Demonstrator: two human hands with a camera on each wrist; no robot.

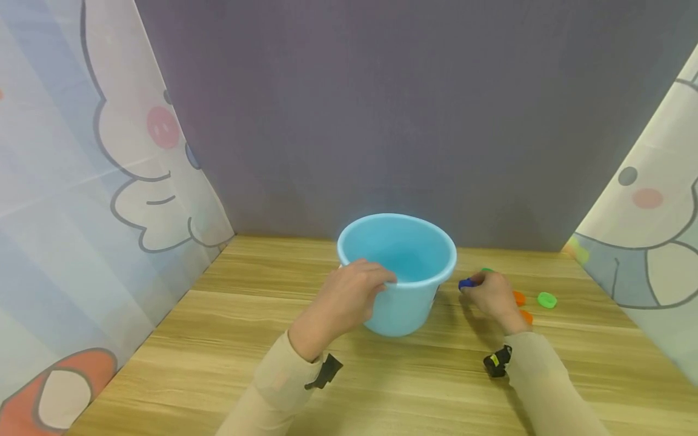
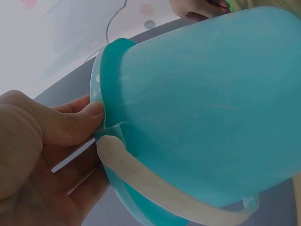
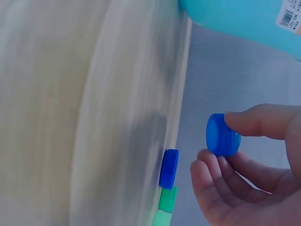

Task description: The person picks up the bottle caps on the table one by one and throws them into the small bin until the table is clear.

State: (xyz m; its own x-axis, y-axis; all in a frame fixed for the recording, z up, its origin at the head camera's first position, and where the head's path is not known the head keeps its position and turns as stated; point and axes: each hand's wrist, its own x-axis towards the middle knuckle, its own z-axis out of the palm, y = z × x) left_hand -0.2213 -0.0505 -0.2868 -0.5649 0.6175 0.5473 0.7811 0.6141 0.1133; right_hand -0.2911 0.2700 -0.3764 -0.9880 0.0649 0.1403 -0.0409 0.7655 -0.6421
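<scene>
A light blue plastic bucket stands upright on the wooden table. My left hand grips its near-left rim, thumb on the outside, beside the white handle that hangs against the wall of the bucket. To the right of the bucket, my right hand pinches a blue bottle cap between thumb and fingers, held above the tabletop. Below it a second blue cap lies on the table, with a green cap beside it.
Two orange caps and a bright green cap lie right of my right hand. A dark grey panel rises behind the table. Cartoon-printed curtains hang at both sides.
</scene>
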